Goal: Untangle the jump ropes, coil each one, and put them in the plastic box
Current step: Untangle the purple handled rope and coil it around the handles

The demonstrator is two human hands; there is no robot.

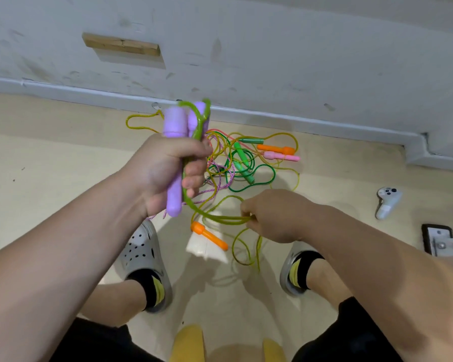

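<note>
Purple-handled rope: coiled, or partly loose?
Partly loose. The left hand grips both purple handles with a loop of green cord, but a stretch runs to the right hand, which pinches it.

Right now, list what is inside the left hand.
The left hand grips two purple handles and loops of green rope. Its fingers cover their middle parts, so nothing more can be told.

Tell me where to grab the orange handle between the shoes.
Take the orange handle by its slim shaft, from above, across its width. It lies diagonally on the floor, clear of the tangle, and the wider collar should stop slipping.
</note>
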